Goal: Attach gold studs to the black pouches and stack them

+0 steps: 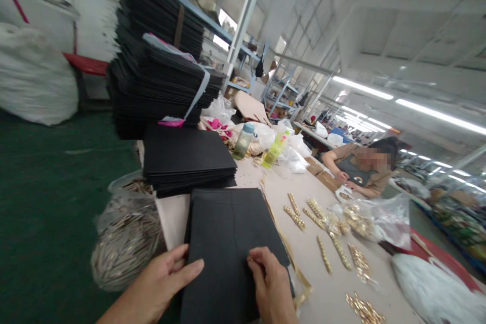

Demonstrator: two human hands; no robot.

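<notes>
A stack of black sheets [228,223] lies in front of me on the light table [319,293]. My left hand [167,276] is at its left edge, thumb spread over the top sheet and fingers apart from it. Over the right part of the top sheet, my right hand [268,278] is pinched, thumb against fingertips; a tiny thing seems to be between them, too small to name. Rows of gold-coloured pieces [338,250] and a loose pile of gold pieces [364,309] lie to the right. Another black stack [186,157] sits just beyond.
Tall black bundles [163,81] rise at the back left. Two bottles, one blue-capped [244,140] and one yellow-green [276,149], stand beyond the stacks. A person [357,169] works across the table. A bag of strips [129,238] hangs at the left edge.
</notes>
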